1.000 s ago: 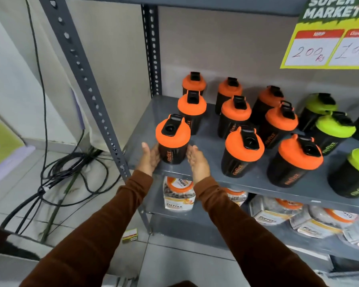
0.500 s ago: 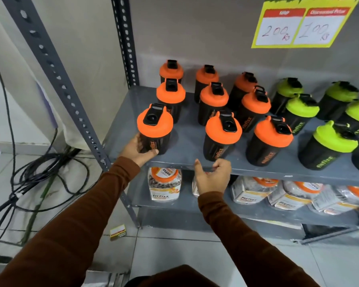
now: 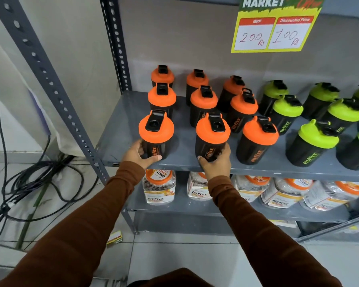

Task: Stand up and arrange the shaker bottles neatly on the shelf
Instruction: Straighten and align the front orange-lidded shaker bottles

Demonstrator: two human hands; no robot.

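Observation:
Black shaker bottles stand upright in rows on the grey metal shelf (image 3: 120, 129). Several have orange lids on the left, several have lime-green lids (image 3: 317, 134) on the right. My left hand (image 3: 138, 154) grips the base of the front-left orange-lidded bottle (image 3: 156, 131). My right hand (image 3: 215, 162) wraps around the base of the second front orange-lidded bottle (image 3: 212, 133). A third front orange-lidded bottle (image 3: 257, 139) stands free just right of it. Both held bottles rest on the shelf near its front edge.
Perforated grey uprights (image 3: 56, 94) frame the shelf's left side. Clear jars with orange caps (image 3: 159, 188) fill the lower shelf. A price sign (image 3: 274, 32) hangs on the back wall. Black cables (image 3: 35, 181) lie on the tiled floor at left, with a small box (image 3: 114, 239) near the rack's foot.
My right hand left the front-left bottle, swung right and closed on the second front bottle. My left hand stayed on the front-left bottle.

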